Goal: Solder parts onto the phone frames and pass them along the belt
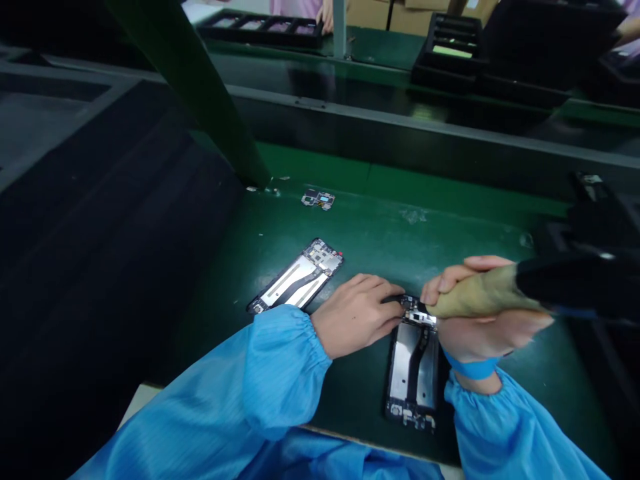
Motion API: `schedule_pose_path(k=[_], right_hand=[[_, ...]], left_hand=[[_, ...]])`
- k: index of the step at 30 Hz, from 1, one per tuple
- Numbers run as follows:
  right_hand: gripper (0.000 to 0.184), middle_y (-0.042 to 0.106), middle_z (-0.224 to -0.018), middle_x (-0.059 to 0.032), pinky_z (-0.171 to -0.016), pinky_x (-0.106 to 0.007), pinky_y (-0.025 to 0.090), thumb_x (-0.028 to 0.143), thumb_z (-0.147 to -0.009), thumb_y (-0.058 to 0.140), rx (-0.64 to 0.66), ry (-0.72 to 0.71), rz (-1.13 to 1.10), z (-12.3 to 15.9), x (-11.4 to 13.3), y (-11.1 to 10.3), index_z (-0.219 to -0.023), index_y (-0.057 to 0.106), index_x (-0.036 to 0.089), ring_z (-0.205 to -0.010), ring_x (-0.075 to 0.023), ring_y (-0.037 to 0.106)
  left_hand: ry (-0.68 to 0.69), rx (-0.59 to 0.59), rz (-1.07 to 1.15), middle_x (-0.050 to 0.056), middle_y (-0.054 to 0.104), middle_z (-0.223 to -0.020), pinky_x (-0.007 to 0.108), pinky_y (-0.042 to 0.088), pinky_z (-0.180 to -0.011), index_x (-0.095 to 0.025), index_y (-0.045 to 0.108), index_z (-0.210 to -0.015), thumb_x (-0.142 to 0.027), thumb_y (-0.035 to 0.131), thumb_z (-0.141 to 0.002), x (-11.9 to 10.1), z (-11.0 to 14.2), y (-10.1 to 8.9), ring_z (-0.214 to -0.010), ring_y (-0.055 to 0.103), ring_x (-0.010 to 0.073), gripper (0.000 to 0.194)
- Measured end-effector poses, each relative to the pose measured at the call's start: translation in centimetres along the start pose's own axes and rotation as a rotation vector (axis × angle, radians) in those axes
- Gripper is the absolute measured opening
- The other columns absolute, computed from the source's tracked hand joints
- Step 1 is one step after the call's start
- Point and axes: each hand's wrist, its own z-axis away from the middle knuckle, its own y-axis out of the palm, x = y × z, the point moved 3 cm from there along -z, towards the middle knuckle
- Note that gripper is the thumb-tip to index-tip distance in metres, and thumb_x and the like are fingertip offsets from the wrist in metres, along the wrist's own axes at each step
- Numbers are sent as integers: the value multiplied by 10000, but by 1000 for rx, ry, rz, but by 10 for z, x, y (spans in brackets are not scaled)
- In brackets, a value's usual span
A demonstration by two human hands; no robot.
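An opened phone (413, 367) lies upright in front of me, its metal inside and dark ribbon cable showing. At its upper left edge my left hand (357, 313) grips the phone with bent fingers. My right hand (475, 327) is wrapped round an electric screwdriver (480, 293) with a tan-wrapped grip and a black rear end. The tool points at the top of the phone; its tip is hidden. To the left, a second opened phone (300, 277) lies slanted, its lower end partly behind my left sleeve.
A small circuit board (319, 199) lies farther back on the green bench (370, 230). A green post (200, 93) rises at the left. Dark equipment (610, 220) stands at the right. Across a rail are black trays (260, 30) and another person's hand (327, 17).
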Motion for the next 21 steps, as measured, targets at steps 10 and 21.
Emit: schedule_pose_path(k=[10,21], right_hand=[[601,512,-585,3,-349,-327,403,775,-946,391,-344,-136,177,-16,16,-46,-925,625,221,-401,-190,482],[588,531,-603,4,-373,-326,415,760,-913,435,-283,-59,185,-8,4,-46,-963,617,203,-403,-189,498]], left_hand=[[-182,-80,143,35,691,-1227,432,434,-942,-200,590,-1078,-208,744,-909,-11,-14,14,-1107,616,239,229],[-205,-101,173,69,642,-1308,453,465,-958,-200,590,-1089,-211,651,-988,-5,-9,15,-1172,585,265,119]])
